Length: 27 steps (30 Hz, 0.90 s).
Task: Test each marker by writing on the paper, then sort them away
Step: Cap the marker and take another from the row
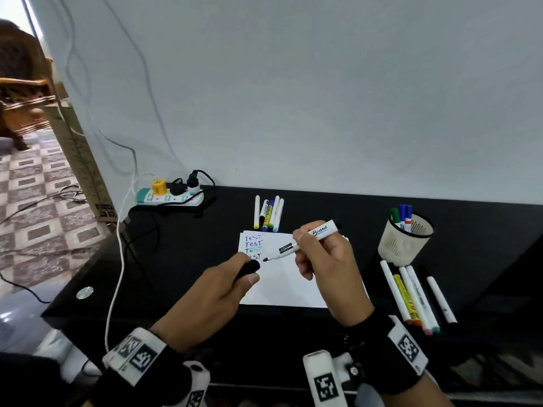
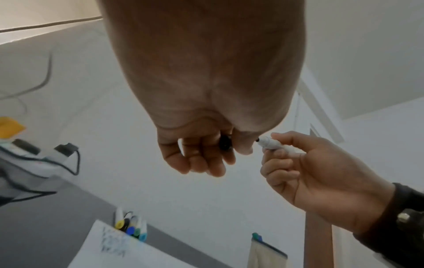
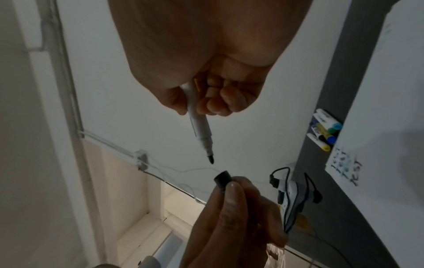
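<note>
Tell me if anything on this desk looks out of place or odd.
Nothing looks spilled or damaged. The one loose item is a white marker lying apart from the row of markers below the cup. The black marker in the right hand is uncapped, its cap in the left hand.

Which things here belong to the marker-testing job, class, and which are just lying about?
Job: black marker in right hand; its cap in left hand; paper; marker row; pen cup; markers beside it.
Lying about: power strip; white cable.
</note>
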{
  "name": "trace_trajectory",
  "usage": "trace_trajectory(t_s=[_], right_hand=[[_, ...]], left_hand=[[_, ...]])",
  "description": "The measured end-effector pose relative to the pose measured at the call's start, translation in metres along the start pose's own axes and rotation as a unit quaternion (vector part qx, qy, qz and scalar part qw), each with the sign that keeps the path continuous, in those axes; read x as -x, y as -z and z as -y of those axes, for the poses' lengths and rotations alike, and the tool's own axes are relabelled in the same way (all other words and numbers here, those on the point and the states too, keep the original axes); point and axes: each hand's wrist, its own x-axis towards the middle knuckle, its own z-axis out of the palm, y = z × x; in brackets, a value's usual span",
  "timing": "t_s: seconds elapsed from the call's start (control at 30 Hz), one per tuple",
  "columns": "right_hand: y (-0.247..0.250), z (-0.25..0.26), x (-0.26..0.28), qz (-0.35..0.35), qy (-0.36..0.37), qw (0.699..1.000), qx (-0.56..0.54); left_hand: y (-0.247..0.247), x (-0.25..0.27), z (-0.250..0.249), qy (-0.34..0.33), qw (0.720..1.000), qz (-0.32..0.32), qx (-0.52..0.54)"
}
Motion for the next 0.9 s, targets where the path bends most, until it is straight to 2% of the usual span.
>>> trace_trajectory(t_s=[0.3, 0.5, 0.63, 0.7, 0.8, 0.9], right_hand=[[-0.005, 0.016, 0.028, 0.036, 0.028, 0.999, 0.011], [0.003, 0.032, 0.041, 0.059, 0.064, 0.996, -0.004], [0.021, 0.031, 0.04, 0.073, 0.035, 0.997, -0.016], [0.035, 0.03, 0.039, 0.084, 0.004, 0.996, -0.04], [0.059, 0.033, 0.035, 0.076, 0.0, 0.996, -0.053], [0.083, 0.038, 0.033, 0.077, 0.01, 0.997, 0.027]], left_hand=[[0.006, 0.004, -0.048, -0.028, 0.999, 0.016, -0.01], [0.006, 0.011, -0.079, 0.001, 0.994, 0.061, 0.086], [0.003, 0.001, -0.08, -0.011, 0.994, 0.095, 0.047], [0.0, -0.008, -0.075, -0.023, 0.996, 0.083, 0.009], [0.0, -0.018, -0.073, -0.038, 0.997, 0.064, -0.02], [0.0, -0.026, -0.077, -0.057, 0.997, 0.044, -0.004]])
